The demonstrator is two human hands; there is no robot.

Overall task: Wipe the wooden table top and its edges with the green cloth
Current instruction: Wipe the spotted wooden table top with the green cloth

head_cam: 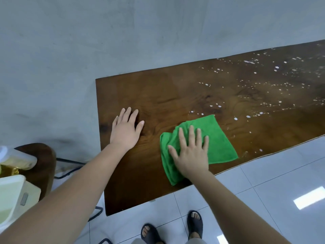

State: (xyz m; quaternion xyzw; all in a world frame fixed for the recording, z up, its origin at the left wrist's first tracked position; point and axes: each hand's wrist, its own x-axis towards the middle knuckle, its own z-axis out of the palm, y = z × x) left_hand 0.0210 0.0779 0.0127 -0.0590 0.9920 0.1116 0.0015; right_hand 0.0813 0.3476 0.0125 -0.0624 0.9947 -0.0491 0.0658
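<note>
Closest to us are our two bare forearms (70,191) reaching out over the near edge, and under them our feet in dark slide sandals (194,224) on the glossy white floor tiles (272,173).

Our left hand (125,131) lies flat on bare wood near the left end of the dark brown wooden desk (158,95), fingers straight and slightly spread, holding nothing. Our right hand (190,152) presses palm-down on the rumpled green microfibre cloth (221,145), fingers spread, not bunching it. The cloth sits near the desk's front edge, to the right of the left hand and apart from it.

Around the hands the wood is smooth with dark swirly grain. Further right it's dotted with white specks (263,85) and a few wet-looking streaks. The back edge runs along a plain grey wall (105,32). A bright rectangle of light (308,197) reflects off the tiles.

Off to the left there's a small dark wooden stand (45,155) with a clear plastic container (17,157) on it. In front of that is a pale cream box (15,196) with a little grey patch, too small to read.
</note>
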